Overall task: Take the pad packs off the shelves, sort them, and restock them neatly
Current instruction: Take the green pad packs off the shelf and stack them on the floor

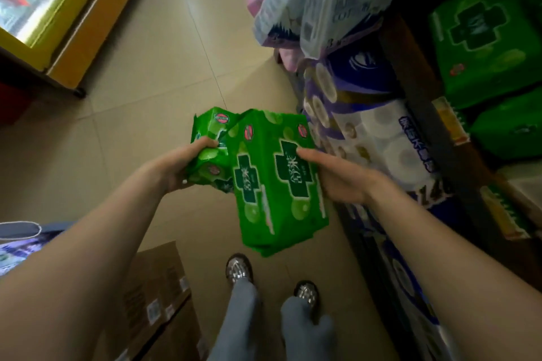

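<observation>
I stand in a shop aisle with green pad packs in both hands. My left hand [187, 165] grips a small bunch of green packs [209, 141] from the left, fingers curled over their top. My right hand [337, 176] holds two larger green packs [272, 184] side by side, thumb lying on the front with its dark green cross, fingers hidden behind. The two bunches touch in the middle, above the floor. More green packs [484, 38] sit on the dark shelf at the far right, with another [510, 129] below.
Bundles of toilet rolls [381, 138] and plastic-wrapped tissue packs [316, 0] stand along the shelf foot on the right. Cardboard boxes [155, 296] lie on the tiled floor at lower left. A yellow-framed freezer [58, 9] is at upper left. My feet [272, 281] are below.
</observation>
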The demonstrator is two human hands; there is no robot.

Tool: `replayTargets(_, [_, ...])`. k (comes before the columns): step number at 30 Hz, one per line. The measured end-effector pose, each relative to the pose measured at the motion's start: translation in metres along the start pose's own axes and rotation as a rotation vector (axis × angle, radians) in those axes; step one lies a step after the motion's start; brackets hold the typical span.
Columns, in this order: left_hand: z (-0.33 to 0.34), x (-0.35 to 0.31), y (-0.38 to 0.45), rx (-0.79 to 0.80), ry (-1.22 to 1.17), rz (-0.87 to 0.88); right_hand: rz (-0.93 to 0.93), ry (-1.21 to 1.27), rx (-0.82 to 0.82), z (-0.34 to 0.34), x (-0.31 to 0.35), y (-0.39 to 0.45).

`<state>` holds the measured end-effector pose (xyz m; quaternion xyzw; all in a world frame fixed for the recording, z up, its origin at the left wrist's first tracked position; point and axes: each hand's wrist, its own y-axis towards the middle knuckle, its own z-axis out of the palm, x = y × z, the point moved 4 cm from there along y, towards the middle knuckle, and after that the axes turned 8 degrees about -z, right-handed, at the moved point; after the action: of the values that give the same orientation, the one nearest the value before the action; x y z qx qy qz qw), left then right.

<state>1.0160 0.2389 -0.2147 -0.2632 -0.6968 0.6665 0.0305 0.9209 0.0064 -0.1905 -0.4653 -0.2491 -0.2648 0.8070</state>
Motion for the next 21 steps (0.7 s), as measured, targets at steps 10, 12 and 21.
replayTargets(10, [-0.05,-0.012,0.186,-0.495,0.023,0.271,-0.156,0.296,-0.437,-0.072,-0.089,0.187])
replayTargets(12, [-0.055,0.002,0.229,-0.539,0.027,0.281,-0.166,0.236,-0.583,-0.108,-0.11,0.227])
replayTargets(21, [-0.01,0.037,0.4,-0.203,-0.109,0.369,-0.177,-0.335,-0.895,-0.25,-0.154,0.359])
